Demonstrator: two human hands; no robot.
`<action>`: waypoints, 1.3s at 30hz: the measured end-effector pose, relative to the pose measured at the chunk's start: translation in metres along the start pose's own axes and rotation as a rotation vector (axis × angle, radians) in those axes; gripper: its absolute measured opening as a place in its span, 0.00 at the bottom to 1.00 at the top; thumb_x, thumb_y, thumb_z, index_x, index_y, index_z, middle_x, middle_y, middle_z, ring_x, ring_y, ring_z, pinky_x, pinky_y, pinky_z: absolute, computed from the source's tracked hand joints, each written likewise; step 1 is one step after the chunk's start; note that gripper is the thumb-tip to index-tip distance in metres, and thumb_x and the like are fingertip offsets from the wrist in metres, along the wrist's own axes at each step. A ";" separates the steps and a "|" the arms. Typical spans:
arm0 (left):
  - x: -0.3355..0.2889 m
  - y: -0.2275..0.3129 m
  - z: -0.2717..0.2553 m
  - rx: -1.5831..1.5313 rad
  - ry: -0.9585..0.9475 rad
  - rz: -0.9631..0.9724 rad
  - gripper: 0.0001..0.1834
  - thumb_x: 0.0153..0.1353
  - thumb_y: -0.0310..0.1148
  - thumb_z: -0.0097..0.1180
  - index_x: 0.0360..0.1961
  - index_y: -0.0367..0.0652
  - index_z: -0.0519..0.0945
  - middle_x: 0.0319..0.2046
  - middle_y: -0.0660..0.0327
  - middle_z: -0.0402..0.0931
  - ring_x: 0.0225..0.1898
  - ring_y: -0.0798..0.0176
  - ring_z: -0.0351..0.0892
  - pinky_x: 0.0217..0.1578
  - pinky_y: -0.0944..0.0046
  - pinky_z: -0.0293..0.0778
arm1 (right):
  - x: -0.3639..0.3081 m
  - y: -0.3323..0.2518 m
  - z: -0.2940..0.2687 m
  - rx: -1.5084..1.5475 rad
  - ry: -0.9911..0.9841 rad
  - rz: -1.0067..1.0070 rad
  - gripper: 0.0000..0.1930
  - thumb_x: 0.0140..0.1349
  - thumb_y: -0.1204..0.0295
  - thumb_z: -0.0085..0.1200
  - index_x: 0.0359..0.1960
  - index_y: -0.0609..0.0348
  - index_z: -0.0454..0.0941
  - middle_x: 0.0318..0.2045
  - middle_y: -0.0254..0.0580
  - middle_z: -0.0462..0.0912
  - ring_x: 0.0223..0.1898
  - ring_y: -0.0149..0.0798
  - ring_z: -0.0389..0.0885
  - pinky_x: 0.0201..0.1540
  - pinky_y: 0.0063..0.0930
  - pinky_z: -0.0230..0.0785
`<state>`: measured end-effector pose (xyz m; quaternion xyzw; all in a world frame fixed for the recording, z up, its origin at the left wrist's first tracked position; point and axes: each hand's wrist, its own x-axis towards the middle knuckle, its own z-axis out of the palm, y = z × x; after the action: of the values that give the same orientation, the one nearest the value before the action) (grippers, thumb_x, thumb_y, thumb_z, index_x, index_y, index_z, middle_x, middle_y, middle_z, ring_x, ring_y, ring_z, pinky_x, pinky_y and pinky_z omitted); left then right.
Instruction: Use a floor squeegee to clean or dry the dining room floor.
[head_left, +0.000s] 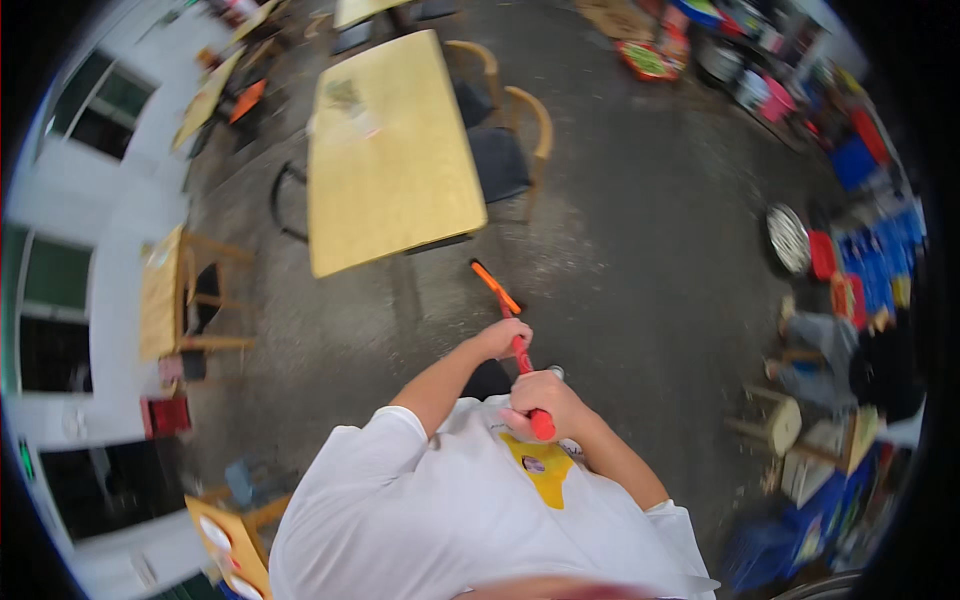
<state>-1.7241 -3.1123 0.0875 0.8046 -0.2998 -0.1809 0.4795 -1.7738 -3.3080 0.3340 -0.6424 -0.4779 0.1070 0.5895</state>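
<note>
Both my hands grip the red pole of a floor squeegee (494, 285), whose narrow orange head rests on or just above the dark floor in front of me. My left hand (502, 339) is closed round the pole further down, towards the head. Closer to my body, my right hand (550, 402) wraps the pole near its top, and the rounded red end sticks out below that fist. The head lies just off the near right corner of a light wooden table (400, 190). Part of the pole is hidden behind my fingers.
Chairs with dark seats (497, 163) stand along the table's right side. A smaller wooden table (162, 290) is by the left wall. At right, a seated person (835, 360) is near a round stool (783, 425), a large basin (789, 240) and blue crates (880, 255).
</note>
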 end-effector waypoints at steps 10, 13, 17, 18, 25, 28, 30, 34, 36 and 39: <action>-0.088 0.100 0.009 0.269 0.460 -0.364 0.07 0.51 0.35 0.63 0.26 0.48 0.78 0.27 0.60 0.77 0.37 0.52 0.80 0.36 0.52 0.75 | 0.044 -0.038 -0.026 0.321 -0.322 -0.111 0.20 0.49 0.83 0.61 0.12 0.58 0.58 0.12 0.40 0.61 0.15 0.47 0.64 0.20 0.38 0.54; -0.126 0.101 0.007 0.240 0.673 -0.426 0.06 0.51 0.35 0.63 0.27 0.47 0.78 0.27 0.61 0.78 0.37 0.53 0.80 0.35 0.53 0.75 | 0.071 -0.038 -0.007 0.407 -0.485 -0.158 0.19 0.49 0.83 0.60 0.12 0.59 0.59 0.12 0.41 0.61 0.15 0.48 0.63 0.21 0.39 0.54; -0.204 0.090 0.009 0.218 0.920 -0.558 0.06 0.51 0.34 0.62 0.27 0.47 0.78 0.28 0.61 0.79 0.38 0.54 0.81 0.35 0.54 0.75 | 0.112 -0.035 0.067 0.401 -0.628 -0.192 0.19 0.52 0.83 0.60 0.14 0.60 0.60 0.13 0.42 0.62 0.16 0.48 0.64 0.23 0.39 0.56; -0.222 0.088 0.009 0.230 0.954 -0.598 0.05 0.52 0.33 0.61 0.27 0.47 0.78 0.29 0.61 0.79 0.38 0.54 0.81 0.36 0.54 0.75 | 0.122 -0.036 0.085 0.403 -0.680 -0.181 0.19 0.53 0.83 0.60 0.14 0.60 0.60 0.14 0.43 0.62 0.17 0.49 0.64 0.24 0.39 0.58; -0.326 0.078 0.033 0.155 1.262 -0.857 0.04 0.52 0.33 0.60 0.28 0.48 0.79 0.30 0.61 0.79 0.38 0.54 0.81 0.36 0.54 0.76 | 0.171 -0.035 0.199 0.530 -0.928 -0.181 0.18 0.55 0.82 0.59 0.15 0.61 0.60 0.15 0.43 0.63 0.19 0.48 0.63 0.27 0.38 0.60; -0.365 0.051 0.048 0.137 1.327 -0.885 0.05 0.53 0.34 0.61 0.27 0.47 0.79 0.29 0.60 0.80 0.38 0.52 0.81 0.36 0.53 0.75 | 0.189 -0.020 0.241 0.560 -0.991 -0.120 0.18 0.57 0.82 0.57 0.16 0.62 0.61 0.15 0.42 0.63 0.20 0.47 0.63 0.27 0.38 0.60; -0.391 0.041 0.051 0.099 1.364 -0.893 0.08 0.52 0.37 0.63 0.27 0.47 0.79 0.28 0.57 0.80 0.37 0.49 0.81 0.34 0.50 0.75 | 0.202 -0.005 0.272 0.554 -1.021 -0.046 0.16 0.59 0.82 0.55 0.17 0.63 0.62 0.15 0.43 0.64 0.19 0.45 0.64 0.27 0.36 0.60; -0.427 0.033 0.050 0.062 1.276 -0.996 0.09 0.51 0.38 0.63 0.27 0.46 0.78 0.27 0.56 0.80 0.36 0.47 0.81 0.33 0.49 0.74 | 0.219 0.000 0.316 0.582 -0.948 0.064 0.16 0.61 0.82 0.53 0.17 0.64 0.62 0.15 0.43 0.65 0.18 0.44 0.64 0.26 0.36 0.59; -0.439 0.028 0.045 -0.054 1.196 -0.992 0.09 0.51 0.38 0.62 0.27 0.46 0.78 0.27 0.55 0.80 0.35 0.45 0.81 0.32 0.47 0.73 | 0.230 0.004 0.326 0.561 -0.992 0.055 0.15 0.61 0.82 0.53 0.18 0.64 0.63 0.15 0.43 0.65 0.18 0.44 0.64 0.26 0.35 0.59; -0.453 0.022 0.033 -0.070 1.202 -0.960 0.07 0.51 0.37 0.62 0.27 0.46 0.78 0.27 0.55 0.80 0.36 0.45 0.81 0.33 0.47 0.73 | 0.246 0.007 0.345 0.549 -1.016 0.033 0.14 0.62 0.82 0.52 0.18 0.65 0.65 0.15 0.43 0.66 0.18 0.43 0.65 0.26 0.35 0.59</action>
<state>-2.0922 -2.8451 0.0931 0.7911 0.4000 0.0898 0.4540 -1.8843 -2.8984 0.3355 -0.3414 -0.6456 0.5313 0.4293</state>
